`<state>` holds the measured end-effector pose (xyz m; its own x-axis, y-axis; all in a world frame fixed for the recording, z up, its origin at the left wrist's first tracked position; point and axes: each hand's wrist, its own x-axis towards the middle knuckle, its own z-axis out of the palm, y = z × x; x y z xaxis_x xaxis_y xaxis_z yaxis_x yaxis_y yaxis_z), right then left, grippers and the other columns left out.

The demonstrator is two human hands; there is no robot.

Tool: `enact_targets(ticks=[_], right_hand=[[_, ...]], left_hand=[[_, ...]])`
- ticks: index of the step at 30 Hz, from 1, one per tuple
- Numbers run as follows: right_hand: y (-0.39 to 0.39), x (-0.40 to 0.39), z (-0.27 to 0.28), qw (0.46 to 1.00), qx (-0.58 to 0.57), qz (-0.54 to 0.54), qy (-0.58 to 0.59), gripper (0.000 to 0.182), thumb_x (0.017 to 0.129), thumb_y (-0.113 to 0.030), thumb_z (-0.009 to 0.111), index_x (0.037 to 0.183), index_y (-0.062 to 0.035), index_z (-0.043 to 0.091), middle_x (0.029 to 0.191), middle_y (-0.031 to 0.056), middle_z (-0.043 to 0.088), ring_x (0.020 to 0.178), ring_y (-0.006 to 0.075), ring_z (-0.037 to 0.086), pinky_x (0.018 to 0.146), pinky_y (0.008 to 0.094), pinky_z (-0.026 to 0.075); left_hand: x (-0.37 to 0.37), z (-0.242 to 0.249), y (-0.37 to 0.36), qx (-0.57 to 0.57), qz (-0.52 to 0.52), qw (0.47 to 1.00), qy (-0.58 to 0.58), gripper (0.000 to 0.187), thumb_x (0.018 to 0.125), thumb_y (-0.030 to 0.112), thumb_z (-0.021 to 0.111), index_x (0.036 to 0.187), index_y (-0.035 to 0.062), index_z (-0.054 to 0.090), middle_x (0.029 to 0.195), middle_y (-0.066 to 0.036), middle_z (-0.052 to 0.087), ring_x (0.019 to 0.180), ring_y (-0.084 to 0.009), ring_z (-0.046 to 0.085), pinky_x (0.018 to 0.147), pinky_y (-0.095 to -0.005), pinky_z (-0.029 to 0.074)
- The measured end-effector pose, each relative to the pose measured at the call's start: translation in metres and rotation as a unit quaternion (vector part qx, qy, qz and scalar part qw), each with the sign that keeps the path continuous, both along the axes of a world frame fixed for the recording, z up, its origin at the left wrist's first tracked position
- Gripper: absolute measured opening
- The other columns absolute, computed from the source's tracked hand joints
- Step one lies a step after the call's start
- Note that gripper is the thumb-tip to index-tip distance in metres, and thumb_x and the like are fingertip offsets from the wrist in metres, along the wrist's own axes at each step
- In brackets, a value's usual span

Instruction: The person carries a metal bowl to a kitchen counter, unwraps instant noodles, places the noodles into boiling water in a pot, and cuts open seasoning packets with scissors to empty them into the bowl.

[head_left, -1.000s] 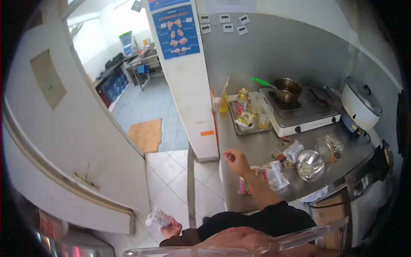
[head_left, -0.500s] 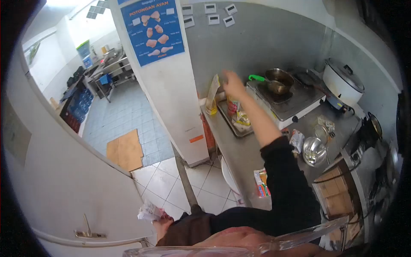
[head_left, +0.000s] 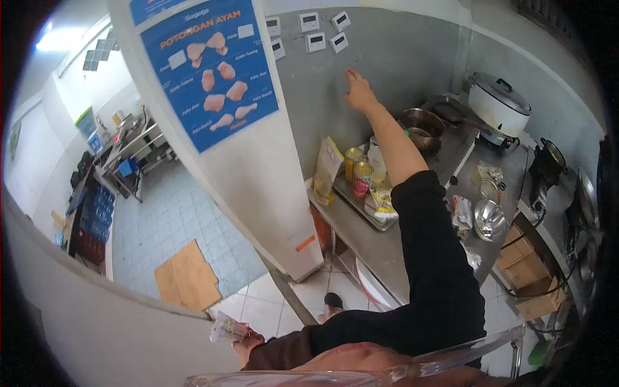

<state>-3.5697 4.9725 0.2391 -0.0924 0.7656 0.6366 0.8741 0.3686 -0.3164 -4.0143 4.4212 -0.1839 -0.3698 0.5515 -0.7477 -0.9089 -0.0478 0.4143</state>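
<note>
Right hand [head_left: 361,93] high on an outstretched arm, fingers extended and empty, just below the small white rectangular devices with dark displays [head_left: 316,42] on the grey wall [head_left: 412,45], and apart from them in this view! Down low, the left hand [head_left: 248,343] is wrapped around one end of a crumpled white plastic packet [head_left: 225,328], which juts out beyond the fingers, well apart from the right hand. Beneath the right arm, the grey metal worktop [head_left: 387,255] carries a shiny silver bowl [head_left: 490,219].
</note>
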Motion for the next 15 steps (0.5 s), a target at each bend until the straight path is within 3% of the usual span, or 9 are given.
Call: enact_targets(ticks=[4, 7, 10, 15], right_hand=[[0.049, -0.007, 0.01, 0.993, 0.117, -0.008, 0.014, 0.066, 0.067, -0.001, 0.053, 0.129, -0.0013, 0.03, 0.133, 0.0152, 0.032, 0.116, 0.0344, 0.037, 0.096, 0.0413, 0.032], [0.088, -0.015, 0.004, 0.973, 0.224, -0.018, 0.051, 0.065, 0.067, 0.003, 0.05, 0.128, -0.0026, 0.032, 0.132, 0.0138, 0.034, 0.111, 0.0348, 0.04, 0.094, 0.0416, 0.034], [0.098, -0.024, 0.0, 0.964, 0.249, -0.037, 0.085, 0.067, 0.066, 0.001, 0.054, 0.13, -0.0057, 0.032, 0.133, 0.0109, 0.035, 0.109, 0.0323, 0.042, 0.093, 0.0413, 0.035], [0.103, -0.03, 0.002, 0.944, 0.306, -0.051, 0.116, 0.06, 0.064, 0.007, 0.05, 0.122, -0.0056, 0.043, 0.125, 0.01, 0.041, 0.104, 0.031, 0.045, 0.087, 0.0382, 0.039]], left_hand=[[-0.009, 0.012, 0.072, -0.01, -0.009, 1.0, 0.02, 0.036, 0.072, 0.043, 0.045, 0.084, 0.0098, 0.051, 0.07, -0.004, 0.049, 0.066, -0.0177, 0.045, 0.062, -0.0354, 0.034], [-0.01, 0.024, 0.132, -0.018, -0.025, 0.999, 0.03, 0.036, 0.073, 0.042, 0.045, 0.086, 0.0098, 0.051, 0.073, -0.004, 0.049, 0.068, -0.018, 0.046, 0.063, -0.0354, 0.034], [-0.007, 0.036, 0.179, -0.015, -0.05, 0.998, 0.039, 0.036, 0.074, 0.042, 0.045, 0.088, 0.0099, 0.05, 0.076, -0.004, 0.049, 0.07, -0.0184, 0.046, 0.064, -0.0354, 0.035], [0.006, 0.053, 0.238, -0.023, -0.097, 0.994, 0.048, 0.035, 0.076, 0.041, 0.045, 0.092, 0.0101, 0.05, 0.08, -0.005, 0.049, 0.073, -0.019, 0.047, 0.065, -0.0355, 0.036]])
